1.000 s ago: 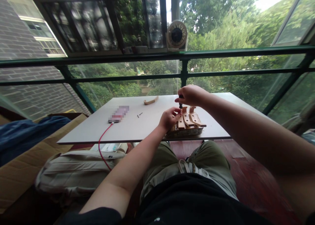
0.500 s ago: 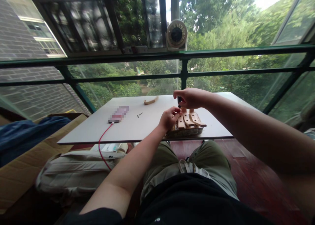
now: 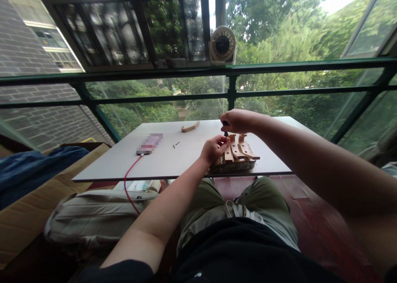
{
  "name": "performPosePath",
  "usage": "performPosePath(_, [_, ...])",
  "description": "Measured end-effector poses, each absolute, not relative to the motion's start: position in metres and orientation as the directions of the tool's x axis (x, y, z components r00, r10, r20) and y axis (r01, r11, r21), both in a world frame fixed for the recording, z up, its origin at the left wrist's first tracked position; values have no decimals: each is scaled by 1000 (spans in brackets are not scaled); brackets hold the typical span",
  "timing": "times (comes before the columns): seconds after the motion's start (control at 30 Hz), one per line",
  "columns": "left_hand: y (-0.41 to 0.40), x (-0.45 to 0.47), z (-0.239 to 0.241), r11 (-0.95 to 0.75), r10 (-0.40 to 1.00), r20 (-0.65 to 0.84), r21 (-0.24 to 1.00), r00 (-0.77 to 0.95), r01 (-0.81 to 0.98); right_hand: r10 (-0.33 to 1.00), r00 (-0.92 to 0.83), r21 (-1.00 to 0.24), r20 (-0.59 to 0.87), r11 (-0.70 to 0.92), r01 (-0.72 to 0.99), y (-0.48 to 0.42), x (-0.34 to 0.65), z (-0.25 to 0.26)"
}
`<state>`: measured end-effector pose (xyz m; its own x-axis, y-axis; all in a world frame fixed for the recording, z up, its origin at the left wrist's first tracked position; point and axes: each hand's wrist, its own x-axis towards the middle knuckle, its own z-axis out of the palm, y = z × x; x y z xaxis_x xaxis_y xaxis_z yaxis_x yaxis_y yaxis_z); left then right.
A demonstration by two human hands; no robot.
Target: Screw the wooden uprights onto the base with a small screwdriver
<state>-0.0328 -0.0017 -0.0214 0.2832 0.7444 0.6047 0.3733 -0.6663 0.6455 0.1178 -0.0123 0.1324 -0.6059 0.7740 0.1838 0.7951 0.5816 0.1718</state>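
Observation:
My right hand (image 3: 238, 121) is closed around the black handle of a screwdriver (image 3: 226, 133), held upright with its tip down. Just below, the fingers of my left hand (image 3: 214, 148) pinch at the screwdriver's lower end; what lies between them is too small to make out. Under both hands are several curved wooden hooks (image 3: 237, 151) with dark screw holes, side by side on a low wrapped block (image 3: 240, 166) at the table's front edge. My left hand partly covers the leftmost hooks.
On the white table (image 3: 173, 165) lie a loose wooden hook (image 3: 190, 127), small dark screws (image 3: 176, 144) and a blurred phone (image 3: 150, 143) with a red cable (image 3: 126, 179). A round fan (image 3: 223, 45) stands by the window. A beige bag (image 3: 99, 217) is below left.
My right hand has turned on the screwdriver handle, its fingers now curled in more tightly. The left hand stays in place, and the hooks have not moved.

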Motion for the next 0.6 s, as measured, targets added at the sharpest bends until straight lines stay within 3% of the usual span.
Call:
performPosePath(0.37, [0,-35,-21,-674,736,615,627,283,391,836,-512,142,195,493,859,-8,117,127])
performPosePath(0.6, [1,-36,-21,-661,747,603,627,280,412,762,-599,45,245,608,792,-16,124,117])
